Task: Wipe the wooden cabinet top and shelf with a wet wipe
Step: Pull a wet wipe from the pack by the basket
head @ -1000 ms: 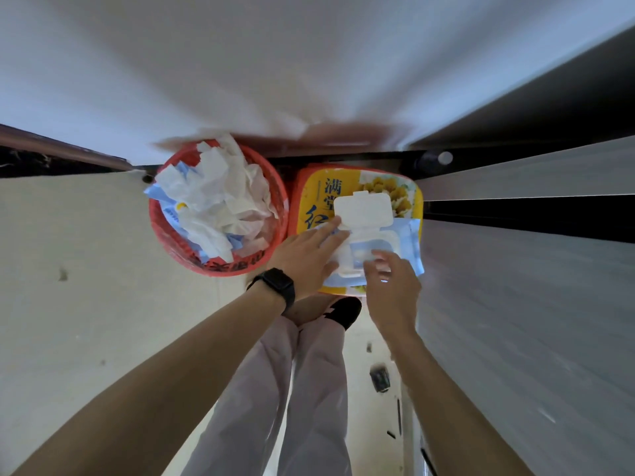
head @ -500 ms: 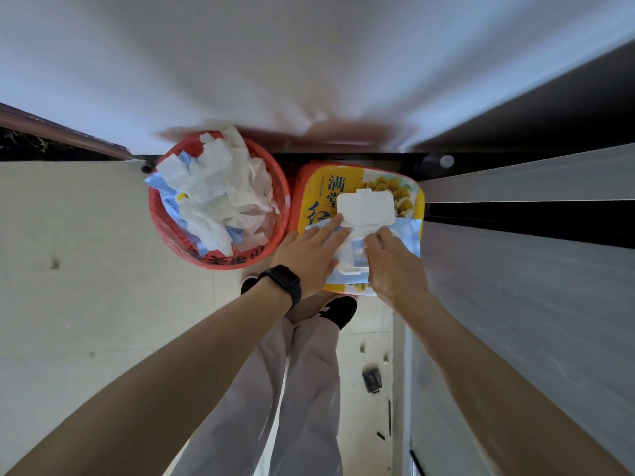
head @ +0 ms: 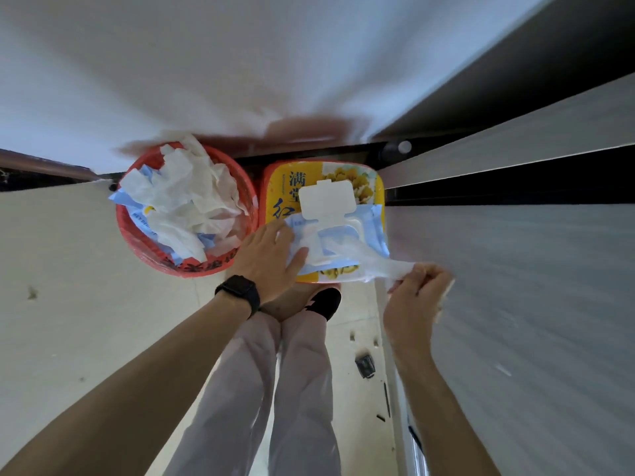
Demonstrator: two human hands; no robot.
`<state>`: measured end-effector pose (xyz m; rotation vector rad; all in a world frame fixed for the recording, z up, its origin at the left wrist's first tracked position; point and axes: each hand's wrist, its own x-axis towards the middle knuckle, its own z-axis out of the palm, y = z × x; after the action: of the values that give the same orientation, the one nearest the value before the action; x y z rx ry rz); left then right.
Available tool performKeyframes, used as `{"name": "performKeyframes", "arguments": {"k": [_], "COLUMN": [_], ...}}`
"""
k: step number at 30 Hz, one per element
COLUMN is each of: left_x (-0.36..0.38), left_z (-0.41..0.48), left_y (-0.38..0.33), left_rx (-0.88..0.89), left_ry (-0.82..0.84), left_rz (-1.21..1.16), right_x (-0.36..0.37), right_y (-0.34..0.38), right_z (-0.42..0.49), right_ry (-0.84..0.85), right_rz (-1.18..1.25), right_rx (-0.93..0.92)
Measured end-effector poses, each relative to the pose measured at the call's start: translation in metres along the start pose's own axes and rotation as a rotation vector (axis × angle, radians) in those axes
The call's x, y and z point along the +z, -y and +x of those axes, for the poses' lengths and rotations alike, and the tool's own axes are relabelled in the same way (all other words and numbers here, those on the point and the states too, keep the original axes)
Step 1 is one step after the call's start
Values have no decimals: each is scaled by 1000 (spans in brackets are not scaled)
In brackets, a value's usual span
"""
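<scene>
A light-blue wet wipe pack point(head: 372, 223) lies on a yellow and red box point(head: 278, 187), its white flip lid point(head: 324, 199) standing open. My left hand point(head: 268, 259) presses flat on the pack's left side, a black watch on that wrist. My right hand point(head: 417, 297) pinches a white wet wipe point(head: 364, 257) that stretches from the pack's opening toward the lower right. The pale wooden cabinet point(head: 515, 286) fills the right side, with a dark shelf gap point(head: 498, 194) above its top.
A red basket point(head: 137, 231) heaped with used white wipes stands left of the box. My legs and a black shoe point(head: 324, 302) are below on the beige floor. A small dark object point(head: 365, 365) lies on the floor by the cabinet's edge. A white wall rises behind.
My right hand has moved from the pack's opening down and right, drawing a wipe out with it. My left hand stays pressed on the pack.
</scene>
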<state>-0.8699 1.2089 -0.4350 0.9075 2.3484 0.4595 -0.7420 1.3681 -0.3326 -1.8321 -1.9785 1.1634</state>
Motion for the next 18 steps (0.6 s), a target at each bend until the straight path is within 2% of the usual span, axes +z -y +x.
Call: {"name": "performKeyframes", "arguments": {"k": [2, 6, 9, 11, 18], "left_x": [0, 1, 6, 12, 10], "left_z": [-14, -16, 6, 25, 42], "left_y": [1, -17, -36, -48, -70], "left_rx": [104, 337, 383, 369, 394], "left_ry": [-82, -26, 238, 380, 477], "left_rz": [87, 257, 352, 497, 788], "right_x": [-10, -40, -52, -52, -34], "right_y": [-4, -28, -53, -65, -85], "right_z": [-12, -32, -54, -67, -85], "right_ry": [-102, -255, -186, -116, -35], "right_rz": [37, 65, -16, -62, -74], "right_rx": [104, 206, 206, 158, 93]}}
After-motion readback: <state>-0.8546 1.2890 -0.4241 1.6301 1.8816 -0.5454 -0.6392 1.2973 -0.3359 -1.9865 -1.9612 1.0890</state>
